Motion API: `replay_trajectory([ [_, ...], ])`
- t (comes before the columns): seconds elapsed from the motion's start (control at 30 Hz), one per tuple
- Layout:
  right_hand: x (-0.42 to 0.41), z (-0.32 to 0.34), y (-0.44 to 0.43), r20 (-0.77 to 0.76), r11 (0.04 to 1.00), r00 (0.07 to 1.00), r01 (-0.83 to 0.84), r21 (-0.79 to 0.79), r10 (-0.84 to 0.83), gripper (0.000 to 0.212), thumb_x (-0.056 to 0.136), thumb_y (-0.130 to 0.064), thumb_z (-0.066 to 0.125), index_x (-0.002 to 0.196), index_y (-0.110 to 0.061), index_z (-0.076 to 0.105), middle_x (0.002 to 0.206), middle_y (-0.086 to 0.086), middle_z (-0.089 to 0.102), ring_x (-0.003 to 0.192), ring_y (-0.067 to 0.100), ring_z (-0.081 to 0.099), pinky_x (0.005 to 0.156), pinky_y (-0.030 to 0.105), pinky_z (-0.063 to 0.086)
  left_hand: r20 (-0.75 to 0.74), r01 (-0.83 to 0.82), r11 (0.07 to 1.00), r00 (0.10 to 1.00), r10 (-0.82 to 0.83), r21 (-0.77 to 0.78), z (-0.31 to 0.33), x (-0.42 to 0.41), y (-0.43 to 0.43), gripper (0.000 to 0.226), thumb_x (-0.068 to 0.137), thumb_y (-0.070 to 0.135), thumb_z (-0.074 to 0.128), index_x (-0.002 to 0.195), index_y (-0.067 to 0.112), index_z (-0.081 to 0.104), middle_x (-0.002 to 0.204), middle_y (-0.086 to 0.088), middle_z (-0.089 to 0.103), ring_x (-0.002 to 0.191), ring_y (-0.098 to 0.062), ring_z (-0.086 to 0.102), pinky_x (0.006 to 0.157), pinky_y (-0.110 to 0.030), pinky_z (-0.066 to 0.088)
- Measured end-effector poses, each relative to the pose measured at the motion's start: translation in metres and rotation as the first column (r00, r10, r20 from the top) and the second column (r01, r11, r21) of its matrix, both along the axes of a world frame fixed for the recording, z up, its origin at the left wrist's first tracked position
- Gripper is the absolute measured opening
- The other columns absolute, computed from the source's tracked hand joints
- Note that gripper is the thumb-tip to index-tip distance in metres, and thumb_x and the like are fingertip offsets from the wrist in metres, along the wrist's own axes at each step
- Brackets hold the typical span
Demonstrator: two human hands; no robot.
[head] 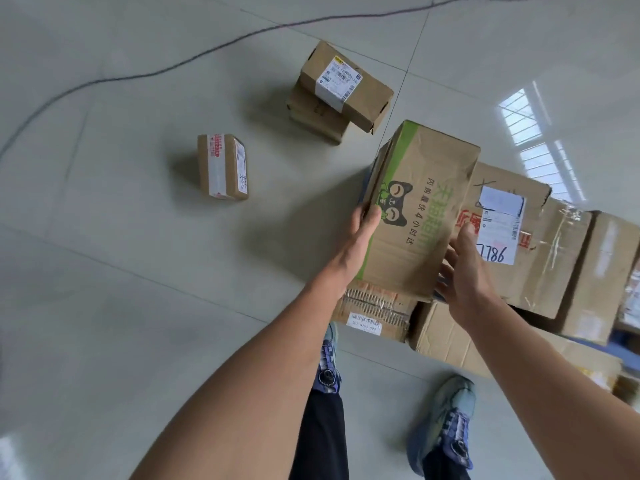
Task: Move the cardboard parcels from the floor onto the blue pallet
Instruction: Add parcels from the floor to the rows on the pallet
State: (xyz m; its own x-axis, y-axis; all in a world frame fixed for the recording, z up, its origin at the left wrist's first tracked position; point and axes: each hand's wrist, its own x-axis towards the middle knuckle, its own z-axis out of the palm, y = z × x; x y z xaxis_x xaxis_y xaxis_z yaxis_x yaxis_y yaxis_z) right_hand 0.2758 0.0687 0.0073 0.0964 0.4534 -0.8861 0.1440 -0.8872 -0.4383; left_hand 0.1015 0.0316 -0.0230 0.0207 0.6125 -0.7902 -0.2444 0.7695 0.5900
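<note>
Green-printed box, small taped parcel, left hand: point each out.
green-printed box (422,209), head view, printed top face.
small taped parcel (221,166), head view, taped top face.
left hand (363,226), head view, back of hand.

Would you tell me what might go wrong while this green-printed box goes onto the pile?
The left hand grips only one edge of the green-printed box and the right hand merely touches its side, so it may slip.
It is at the pile's floor-side edge and might topple off.
The cable on the floor could trip anyone fetching the two stacked parcels.
</note>
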Motion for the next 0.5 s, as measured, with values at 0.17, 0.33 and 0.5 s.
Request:
replay_trajectory([
  [0.17, 0.000, 0.000, 0.000, 0.015, 1.000, 1.000, 0.008, 0.004, -0.008, 0.063, 0.103, -0.071, 0.021, 0.122, -0.028, 0.063, 0.135, 0.003, 0.065, 0.131, 0.030, 0.056, 0.117, 0.058, 0.039, 0.008, 0.015, 0.999, 1.000, -0.015, -0.031, -0.009, 0.005, 0.001, 0.092, 0.090, 0.077, 0.048, 0.164, 0.039, 0.007, 0.173, 0.007, 0.014, 0.156, -0.019, 0.018, 0.124, -0.050, 0.016],
  [0.33, 0.002, -0.003, 0.002, 0.017, 1.000, 1.000, 0.018, -0.001, -0.018, 0.060, 0.104, -0.070, 0.021, 0.120, -0.031, 0.063, 0.140, 0.004, 0.063, 0.132, 0.029, 0.055, 0.117, 0.058, 0.039, -0.049, 0.059, 0.995, 0.997, -0.063, -0.077, -0.015, 0.010, 0.003, 0.099, 0.083, 0.080, 0.053, 0.163, 0.037, 0.014, 0.166, 0.005, 0.033, 0.151, -0.026, 0.031, 0.124, -0.055, 0.021],
  [0.5, 0.002, -0.007, 0.002, 0.014, 1.000, 1.000, 0.025, -0.015, -0.025, 0.066, 0.102, -0.072, 0.022, 0.135, -0.029, 0.060, 0.142, 0.002, 0.062, 0.134, 0.029, 0.054, 0.116, 0.058, 0.040, -0.063, 0.029, 0.996, 0.997, -0.035, -0.083, -0.019, 0.008, 0.002, 0.085, 0.087, 0.073, 0.051, 0.160, 0.040, 0.026, 0.163, 0.001, 0.037, 0.149, -0.026, 0.034, 0.122, -0.055, 0.028],
])
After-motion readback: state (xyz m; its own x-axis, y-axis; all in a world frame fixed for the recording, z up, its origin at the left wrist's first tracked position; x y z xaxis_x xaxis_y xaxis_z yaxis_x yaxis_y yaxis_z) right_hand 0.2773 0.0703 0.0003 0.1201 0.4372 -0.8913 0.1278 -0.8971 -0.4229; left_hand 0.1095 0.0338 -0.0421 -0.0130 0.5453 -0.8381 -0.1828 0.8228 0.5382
